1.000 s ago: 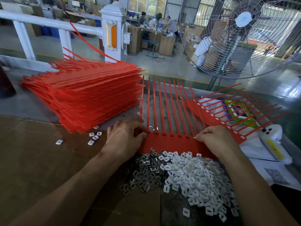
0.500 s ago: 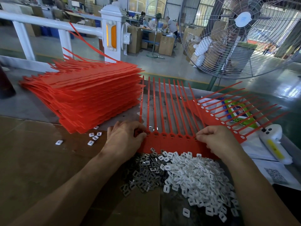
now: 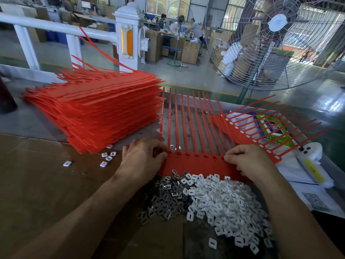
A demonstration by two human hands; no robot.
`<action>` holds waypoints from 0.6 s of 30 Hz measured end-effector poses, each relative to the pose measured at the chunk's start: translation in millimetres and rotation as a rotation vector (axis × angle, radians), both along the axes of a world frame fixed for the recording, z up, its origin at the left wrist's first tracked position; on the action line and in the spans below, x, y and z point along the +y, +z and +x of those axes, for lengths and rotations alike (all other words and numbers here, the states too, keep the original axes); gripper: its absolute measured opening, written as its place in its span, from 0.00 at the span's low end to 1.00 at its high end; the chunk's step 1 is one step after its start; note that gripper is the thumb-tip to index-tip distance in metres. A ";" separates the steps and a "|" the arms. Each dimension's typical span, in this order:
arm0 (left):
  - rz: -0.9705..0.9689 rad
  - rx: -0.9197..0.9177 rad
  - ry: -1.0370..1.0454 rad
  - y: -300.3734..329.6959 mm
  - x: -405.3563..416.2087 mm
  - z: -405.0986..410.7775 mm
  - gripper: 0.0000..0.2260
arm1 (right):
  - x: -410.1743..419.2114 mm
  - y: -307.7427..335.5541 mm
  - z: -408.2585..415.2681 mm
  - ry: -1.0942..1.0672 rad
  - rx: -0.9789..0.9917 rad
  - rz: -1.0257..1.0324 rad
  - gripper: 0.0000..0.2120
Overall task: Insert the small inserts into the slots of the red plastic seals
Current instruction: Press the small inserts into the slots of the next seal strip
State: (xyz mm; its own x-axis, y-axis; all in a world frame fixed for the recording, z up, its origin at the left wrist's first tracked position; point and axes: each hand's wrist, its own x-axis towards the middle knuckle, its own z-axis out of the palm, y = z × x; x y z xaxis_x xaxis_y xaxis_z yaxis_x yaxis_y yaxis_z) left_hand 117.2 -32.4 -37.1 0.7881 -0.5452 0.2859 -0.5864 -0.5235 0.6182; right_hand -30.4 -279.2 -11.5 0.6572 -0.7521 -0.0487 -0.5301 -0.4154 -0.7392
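A red sheet of joined plastic seals [image 3: 196, 164] lies flat in front of me, its thin tails pointing away. My left hand [image 3: 143, 158] grips the sheet's left end, fingers curled at the leftmost slot. My right hand [image 3: 246, 158] pinches at the sheet's right end with curled fingertips; whether an insert is between them I cannot tell. Just below the sheet lie a heap of grey metal inserts [image 3: 166, 195] and a larger heap of white plastic inserts [image 3: 229, 204].
A tall stack of red seal sheets [image 3: 97, 111] stands at the left. Another red sheet [image 3: 261, 131] with white inserts lies at the right over printed papers, beside a white handheld device [image 3: 311, 161]. Loose white inserts [image 3: 106, 158] dot the cardboard. A big fan [image 3: 276, 40] stands behind.
Both hands stay at the ends of the sheet; my right hand's fingertips have shifted slightly along the slot row. Nothing else has moved.
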 end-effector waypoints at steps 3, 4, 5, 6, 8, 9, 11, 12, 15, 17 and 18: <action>-0.003 -0.001 0.001 -0.1 0.7 -0.5 0.05 | -0.3 -2.6 0.5 -0.018 -0.031 -0.013 0.05; -0.003 -0.001 0.001 -0.3 0.9 -0.5 0.05 | -0.2 -3.1 0.5 -0.021 -0.035 -0.020 0.05; -0.003 0.000 0.002 -0.6 1.0 -0.5 0.05 | -0.3 -3.2 0.4 -0.022 -0.035 -0.022 0.05; -0.002 0.000 0.003 -0.8 1.0 -0.5 0.05 | -0.4 -2.9 0.1 -0.022 -0.035 -0.021 0.05; 0.002 0.001 0.003 -0.9 0.8 -0.3 0.05 | 1.3 -1.5 -0.5 -0.019 -0.039 -0.028 0.05; 0.001 0.000 0.003 -1.2 0.3 0.0 0.05 | 3.1 -0.9 -0.4 -0.011 -0.033 -0.057 0.05; 0.003 0.003 0.006 -1.8 -0.2 0.6 0.06 | 10.0 0.8 0.8 0.011 0.006 -0.193 0.05; 0.006 0.004 0.007 -2.0 -0.1 0.8 0.06 | 15.3 2.8 1.6 0.031 0.017 -0.271 0.05; 0.020 0.003 0.007 -2.4 0.1 1.2 0.07 | 35.6 13.2 4.3 0.209 -0.037 -0.293 0.02; 0.025 0.001 0.010 -2.1 0.2 1.3 0.07 | 53.0 17.3 6.4 0.405 -0.014 -0.244 0.02; 0.024 -0.003 0.011 -2.1 0.3 1.3 0.07 | 61.2 17.3 8.1 0.488 0.000 -0.232 0.02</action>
State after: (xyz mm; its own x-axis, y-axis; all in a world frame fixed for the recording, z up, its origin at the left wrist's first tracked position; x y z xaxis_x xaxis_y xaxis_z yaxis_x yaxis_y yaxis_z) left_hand 118.5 -32.1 -39.2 0.7933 -0.5430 0.2753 -0.5824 -0.5450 0.6032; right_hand -22.3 -218.0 5.8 0.9329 -0.3506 0.0821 -0.2351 -0.7659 -0.5985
